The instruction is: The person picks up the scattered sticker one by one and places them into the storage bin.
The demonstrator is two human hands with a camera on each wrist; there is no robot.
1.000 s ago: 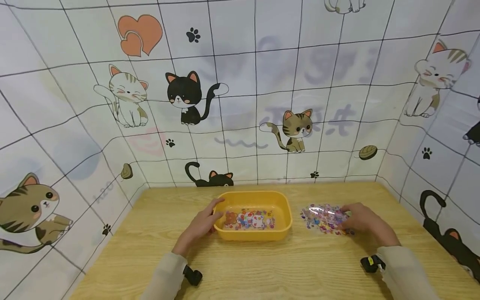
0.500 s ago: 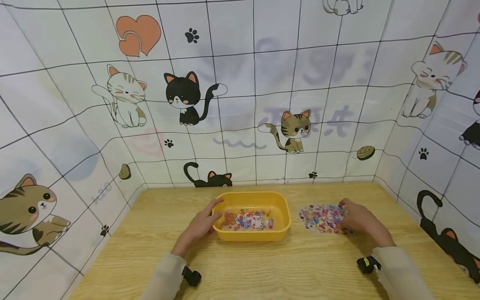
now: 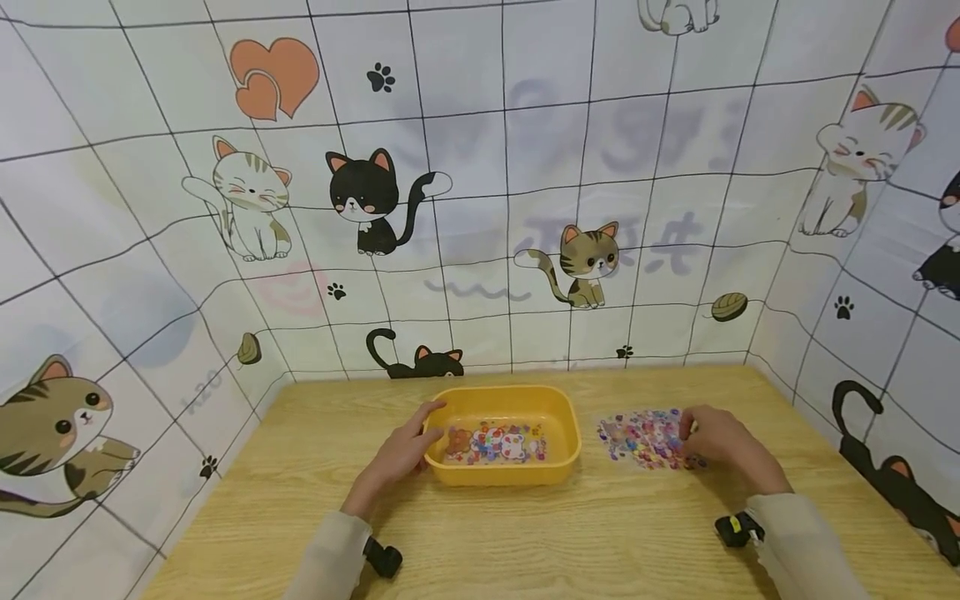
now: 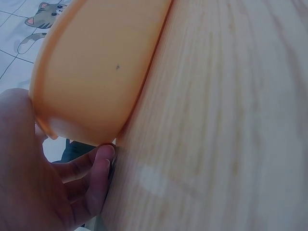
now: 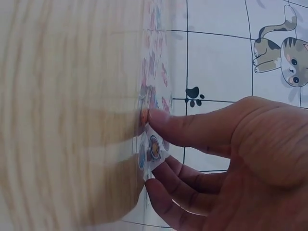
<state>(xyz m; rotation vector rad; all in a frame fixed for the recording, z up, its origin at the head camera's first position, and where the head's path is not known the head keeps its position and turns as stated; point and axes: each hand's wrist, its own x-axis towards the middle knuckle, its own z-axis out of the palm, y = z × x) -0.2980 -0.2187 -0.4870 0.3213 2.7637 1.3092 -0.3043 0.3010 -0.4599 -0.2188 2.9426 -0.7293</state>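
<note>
A yellow plastic basin (image 3: pixel 502 476) stands on the wooden table. My left hand (image 3: pixel 405 446) grips its left end, with fingers at the rim and others curled low by the base in the left wrist view. Inside the basin lie stickers (image 3: pixel 495 442) with a brown bear and white animal figures. To the right, a clear sheet of small colourful stickers (image 3: pixel 645 437) lies flat on the table. My right hand (image 3: pixel 723 437) pinches the sheet's right edge. In the right wrist view the thumb lies on top, and a corner with round stickers (image 5: pixel 154 147) tilts up towards the fingers.
The light wood table (image 3: pixel 480 542) reaches to a white grid-patterned cloth wall (image 3: pixel 480 208) printed with cartoon cats, which also closes off both sides. Black camera mounts sit on the left wrist (image 3: pixel 383 557) and the right wrist (image 3: pixel 738 529).
My right thumb and fingers have drawn closer together at the sheet's right edge. The bright glare on the sheet has faded. My left hand and the basin stay in place.
</note>
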